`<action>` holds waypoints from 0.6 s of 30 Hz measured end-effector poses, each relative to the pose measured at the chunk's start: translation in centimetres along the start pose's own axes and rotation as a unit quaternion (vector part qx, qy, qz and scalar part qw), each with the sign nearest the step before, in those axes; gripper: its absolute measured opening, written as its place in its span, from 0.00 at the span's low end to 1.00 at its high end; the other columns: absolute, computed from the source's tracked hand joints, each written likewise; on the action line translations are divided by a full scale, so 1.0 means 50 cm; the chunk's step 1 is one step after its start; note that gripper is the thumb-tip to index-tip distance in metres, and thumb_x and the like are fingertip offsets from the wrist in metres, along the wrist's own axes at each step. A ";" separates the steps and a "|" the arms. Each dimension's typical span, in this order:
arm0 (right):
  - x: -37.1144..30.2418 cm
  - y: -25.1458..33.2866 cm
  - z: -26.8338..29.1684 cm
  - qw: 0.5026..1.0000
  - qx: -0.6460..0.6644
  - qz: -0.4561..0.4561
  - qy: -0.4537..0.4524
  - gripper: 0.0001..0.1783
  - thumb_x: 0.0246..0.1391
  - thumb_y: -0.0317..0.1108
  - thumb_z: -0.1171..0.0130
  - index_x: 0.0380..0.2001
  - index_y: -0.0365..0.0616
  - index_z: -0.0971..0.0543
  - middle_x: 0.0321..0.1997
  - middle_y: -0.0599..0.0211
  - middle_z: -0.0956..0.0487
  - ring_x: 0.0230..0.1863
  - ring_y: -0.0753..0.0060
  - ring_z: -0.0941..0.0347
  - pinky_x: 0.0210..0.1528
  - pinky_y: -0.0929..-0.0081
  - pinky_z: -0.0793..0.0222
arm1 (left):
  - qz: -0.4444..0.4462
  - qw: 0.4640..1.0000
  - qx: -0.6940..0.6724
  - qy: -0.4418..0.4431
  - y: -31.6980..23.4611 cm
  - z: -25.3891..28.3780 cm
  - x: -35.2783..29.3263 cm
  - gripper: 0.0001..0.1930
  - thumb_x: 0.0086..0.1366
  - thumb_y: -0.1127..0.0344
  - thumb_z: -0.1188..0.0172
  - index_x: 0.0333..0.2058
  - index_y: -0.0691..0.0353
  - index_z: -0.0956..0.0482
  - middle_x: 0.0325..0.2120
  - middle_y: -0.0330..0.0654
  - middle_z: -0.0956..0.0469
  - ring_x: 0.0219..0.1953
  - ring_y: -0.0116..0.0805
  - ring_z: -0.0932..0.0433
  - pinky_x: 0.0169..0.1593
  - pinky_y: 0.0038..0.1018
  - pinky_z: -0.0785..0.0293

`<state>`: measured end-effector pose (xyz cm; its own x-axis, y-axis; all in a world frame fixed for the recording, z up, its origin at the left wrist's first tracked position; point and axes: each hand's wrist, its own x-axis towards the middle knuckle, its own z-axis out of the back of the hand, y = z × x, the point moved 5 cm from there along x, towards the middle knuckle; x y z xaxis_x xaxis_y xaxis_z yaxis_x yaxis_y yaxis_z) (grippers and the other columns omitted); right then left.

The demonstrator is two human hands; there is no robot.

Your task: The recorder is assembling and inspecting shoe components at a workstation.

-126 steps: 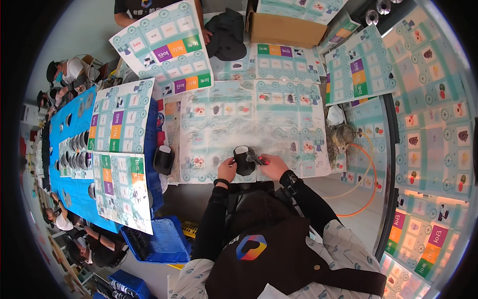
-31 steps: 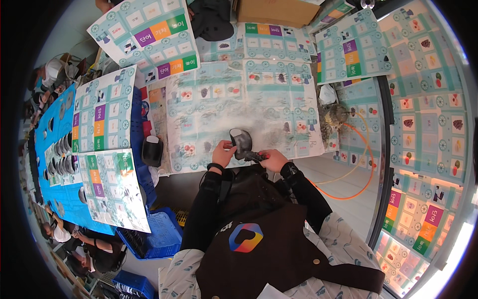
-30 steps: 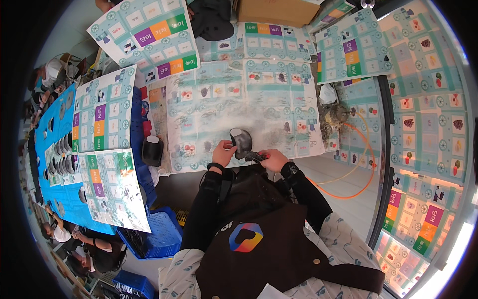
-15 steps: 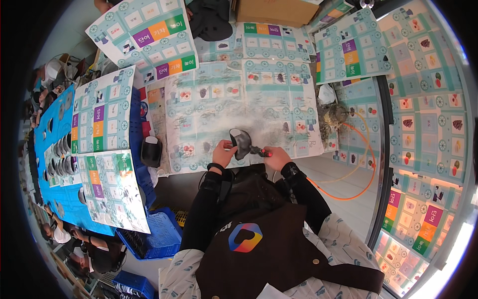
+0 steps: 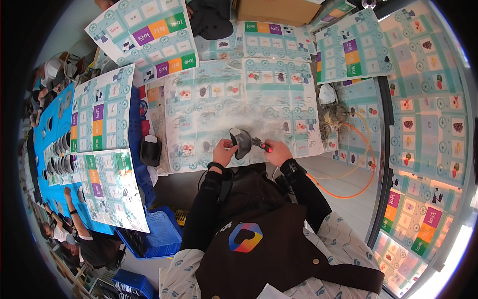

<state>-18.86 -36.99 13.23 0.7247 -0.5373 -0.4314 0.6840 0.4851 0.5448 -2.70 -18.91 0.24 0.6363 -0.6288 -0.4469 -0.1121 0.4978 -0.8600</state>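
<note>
Over the near edge of the sheet-covered table, my left hand (image 5: 223, 152) pinches a curved dark grey shell piece (image 5: 242, 144) by its left side. A pale patch shows on the shell's upper left; its exact kind is unclear. My right hand (image 5: 279, 153) grips a small black spray gun (image 5: 260, 144) with red on its handle. The gun's nozzle points left at the shell, a short gap away. A similar black shell piece (image 5: 151, 151) with a pale edge sits to the left, beside the blue crate.
Printed sheets (image 5: 209, 114) with greyish smudges cover the table. An orange hose (image 5: 343, 195) loops at right. Stacked blue baskets (image 5: 160, 234) stand lower left. A cardboard box (image 5: 276, 12) lies at the back. Other people work around a blue-covered table (image 5: 59, 129) at far left.
The spray gun has tilted, its nozzle end now higher, and my right hand has shifted slightly right. The shell stays nearly in place. At far left, another person's arm has reached up over the blue table.
</note>
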 end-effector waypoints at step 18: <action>0.007 -0.008 0.003 0.999 0.030 0.006 -0.021 0.13 0.47 0.34 0.44 0.37 0.44 0.22 0.30 0.46 0.22 0.38 0.35 0.26 0.39 0.48 0.32 | -0.007 1.000 0.003 0.000 0.001 -0.008 0.008 0.22 0.58 0.54 0.27 0.42 0.63 0.23 0.32 0.43 0.17 0.36 0.38 0.18 0.41 0.33 0.24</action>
<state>-18.88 -37.50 12.98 0.7276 -0.5607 -0.3952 0.6683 0.4495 0.5927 -2.75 -19.40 -0.07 0.6377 -0.6362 -0.4344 -0.0978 0.4924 -0.8648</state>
